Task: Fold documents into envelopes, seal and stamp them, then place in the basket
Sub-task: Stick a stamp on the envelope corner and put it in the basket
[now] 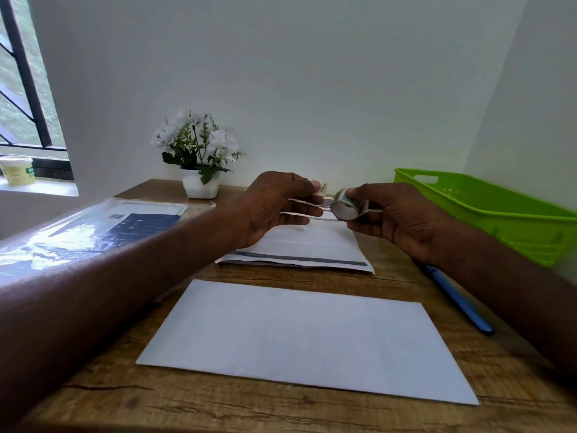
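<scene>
step: stamping; right hand (pixel 402 218) gripped stamp roll (pixel 346 205), left hand (pixel 278 203) pinched its strip end
next: likely tear one off, press onto envelope (pixel 307 340) below the hands

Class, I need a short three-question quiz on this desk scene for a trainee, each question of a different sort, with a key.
1. True or false: the green basket already holds an envelope.
2. Which hand holds the roll of stamps? A) left B) right C) neither
3. Fill in: the blue pen lies on the table under the right ____.

Key:
1. False; no envelope shows in it, and the white envelope lies flat on the table.
2. B; the right hand grips it, while the left hand pinches a stamp.
3. forearm.
</scene>
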Motion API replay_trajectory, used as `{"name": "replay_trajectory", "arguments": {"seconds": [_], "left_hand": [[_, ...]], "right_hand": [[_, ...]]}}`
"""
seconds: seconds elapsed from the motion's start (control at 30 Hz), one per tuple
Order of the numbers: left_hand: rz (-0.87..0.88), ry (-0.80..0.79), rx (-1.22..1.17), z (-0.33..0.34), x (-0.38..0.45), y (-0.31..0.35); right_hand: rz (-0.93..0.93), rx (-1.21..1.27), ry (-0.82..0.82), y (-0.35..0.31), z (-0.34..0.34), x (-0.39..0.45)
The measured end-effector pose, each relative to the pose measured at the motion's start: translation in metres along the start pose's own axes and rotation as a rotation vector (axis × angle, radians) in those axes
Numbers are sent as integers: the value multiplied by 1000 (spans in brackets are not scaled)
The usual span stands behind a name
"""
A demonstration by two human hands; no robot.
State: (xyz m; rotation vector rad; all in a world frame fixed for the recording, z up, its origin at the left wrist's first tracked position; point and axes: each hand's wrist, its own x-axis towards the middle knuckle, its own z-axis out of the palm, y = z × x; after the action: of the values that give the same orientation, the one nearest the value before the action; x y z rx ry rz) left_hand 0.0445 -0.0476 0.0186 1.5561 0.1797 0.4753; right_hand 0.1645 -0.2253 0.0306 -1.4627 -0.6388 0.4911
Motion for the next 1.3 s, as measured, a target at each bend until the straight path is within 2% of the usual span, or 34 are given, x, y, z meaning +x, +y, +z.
{"name": "replay_trajectory", "arguments": {"seconds": [0.1,0.17,0.37,0.47,0.53,0.6,0.7,0.87,0.97,1.1,1.3], "left_hand": [[9,15,54,-2,0,-1],[17,16,109,-2,-1,-1],[56,-9,265,7,-4,0],[85,-23,316,8,-4,-1],[112,-13,334,9,-4,-1],[140,16,338,10,-4,-1],[185,62,335,11,-4,0],[222,60,337,13,-7,3],[233,44,358,15,-9,2],[252,62,332,16,-12,3],[258,63,304,14,-11,5]], "right_hand": [[-240,-700,228,8,-11,9],[-315,-971,283,14,-12,9],[-248,-1145,314,19,-16,10],[-313,-1204,331,18,-19,9],[-417,-1163,370,14,-17,7],[-511,-961,379,8,-12,5],[-453,-605,232,-2,-2,-3],[-383,-372,41,2,7,-13],[-369,-294,-23,2,11,-16],[-371,-283,-16,1,11,-16],[-296,-121,-30,1,8,-13]]}}
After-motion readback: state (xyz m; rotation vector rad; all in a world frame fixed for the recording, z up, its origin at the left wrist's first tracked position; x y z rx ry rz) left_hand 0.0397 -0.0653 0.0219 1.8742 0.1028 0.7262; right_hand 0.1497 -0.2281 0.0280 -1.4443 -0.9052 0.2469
